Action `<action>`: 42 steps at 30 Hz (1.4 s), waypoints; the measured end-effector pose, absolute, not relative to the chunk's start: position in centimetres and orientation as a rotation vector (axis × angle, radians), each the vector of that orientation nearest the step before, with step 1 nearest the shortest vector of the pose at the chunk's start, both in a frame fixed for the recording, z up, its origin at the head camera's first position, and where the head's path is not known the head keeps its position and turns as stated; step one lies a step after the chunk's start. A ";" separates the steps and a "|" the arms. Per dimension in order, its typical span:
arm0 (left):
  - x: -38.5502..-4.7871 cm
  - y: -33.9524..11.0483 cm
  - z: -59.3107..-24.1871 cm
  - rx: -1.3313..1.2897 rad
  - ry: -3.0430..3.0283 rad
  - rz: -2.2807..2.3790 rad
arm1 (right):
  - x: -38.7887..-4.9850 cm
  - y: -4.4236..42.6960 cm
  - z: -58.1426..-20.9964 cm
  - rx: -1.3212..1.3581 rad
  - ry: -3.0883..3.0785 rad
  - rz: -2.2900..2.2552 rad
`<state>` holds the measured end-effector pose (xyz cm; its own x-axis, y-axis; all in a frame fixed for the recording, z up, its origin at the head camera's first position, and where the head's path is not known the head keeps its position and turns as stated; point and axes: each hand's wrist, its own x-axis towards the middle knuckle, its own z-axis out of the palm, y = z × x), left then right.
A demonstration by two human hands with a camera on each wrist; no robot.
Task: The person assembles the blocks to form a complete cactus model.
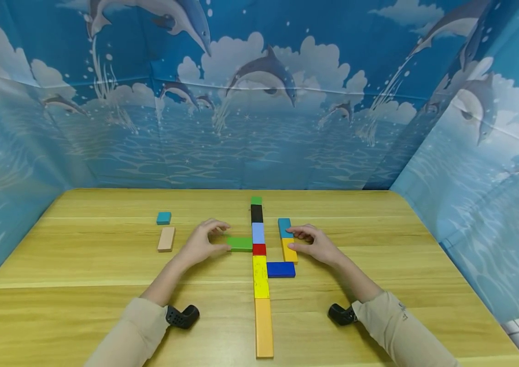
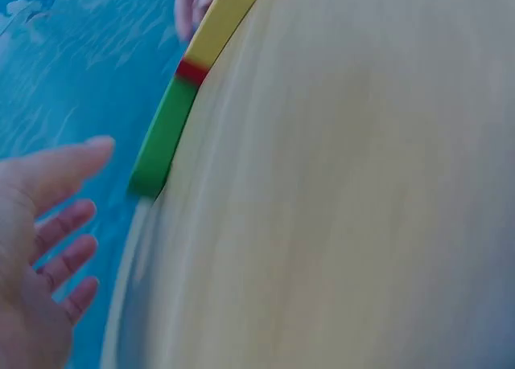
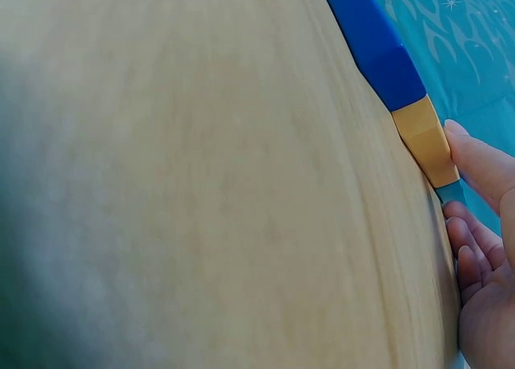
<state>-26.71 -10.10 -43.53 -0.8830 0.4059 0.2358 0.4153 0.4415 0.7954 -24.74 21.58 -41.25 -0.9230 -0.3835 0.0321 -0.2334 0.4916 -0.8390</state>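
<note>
A line of wooden blocks runs up the table, with a red block between a light blue block and a yellow block. From the red block a green block extends left. My left hand is beside its outer end, the thumb apart from it in the left wrist view. My right hand touches the amber block with the thumb, while its fingertips reach the teal block joined end to end with it. Below these, a dark blue block meets the yellow one.
Black and small green blocks form the line's far end; a long tan block forms its near end. A loose teal block and a beige block lie at left. A dolphin-print curtain stands behind the table.
</note>
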 end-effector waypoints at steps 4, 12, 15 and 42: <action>-26.5 -12.5 -42.4 -0.684 -2.652 -1.425 | -24.8 21.6 -41.4 -0.536 2.568 -1.410; -26.2 -19.2 -42.6 -0.565 -2.748 -1.384 | -24.9 21.7 -41.4 -0.538 2.550 -1.428; -26.0 -21.1 -42.8 -0.525 -2.822 -1.358 | -24.9 21.8 -41.4 -0.539 2.551 -1.428; -26.1 -24.8 -43.9 -0.495 -2.991 -1.231 | -24.8 21.7 -41.3 -0.543 2.566 -1.417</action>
<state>-26.13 -24.80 -43.92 -0.9460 0.3241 -0.0054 0.2264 0.6725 0.7047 -24.78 21.67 -41.29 -0.9212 -0.3875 0.0347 -0.2358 0.4853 -0.8419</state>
